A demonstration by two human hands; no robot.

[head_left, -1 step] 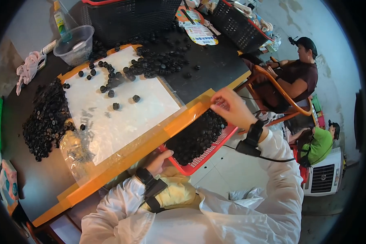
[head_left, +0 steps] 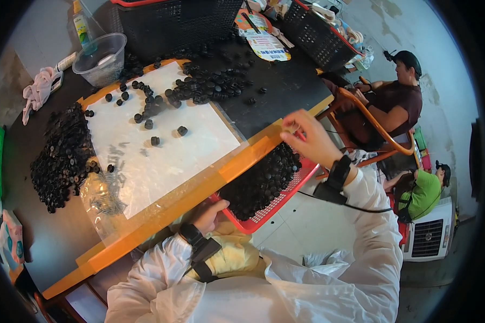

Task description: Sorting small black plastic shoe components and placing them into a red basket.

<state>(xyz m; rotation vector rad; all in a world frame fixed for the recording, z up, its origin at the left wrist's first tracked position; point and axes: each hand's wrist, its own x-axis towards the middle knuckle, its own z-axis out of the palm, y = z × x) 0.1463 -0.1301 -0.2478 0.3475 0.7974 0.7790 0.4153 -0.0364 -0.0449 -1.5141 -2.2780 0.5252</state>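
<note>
A red plastic basket (head_left: 272, 209) full of small black knob-like caps (head_left: 258, 188) is held just off the near table edge, partly tucked under it. My left hand (head_left: 207, 216) closes on the near left end of its rim, thumb on top, the other fingers hidden below. Over the basket's far right end is my right hand (head_left: 305, 139), its thumb and fingers curled toward each other. A bit of red shows between them; whether it is the basket's rim or something held, I cannot make out. A white sheet (head_left: 167, 156) lies on the table with several loose caps.
Small black ring-like parts (head_left: 59, 161) are heaped at the left. More black caps (head_left: 210, 86) spread behind the sheet, near a clear tub (head_left: 98, 67) and a black crate (head_left: 172, 27). Thin metal pins (head_left: 105, 196) lie near the left. A person (head_left: 396, 105) sits at the right.
My right hand has risen slightly and turned, and red now shows between its thumb and fingers. My left hand and the basket look almost unmoved.
</note>
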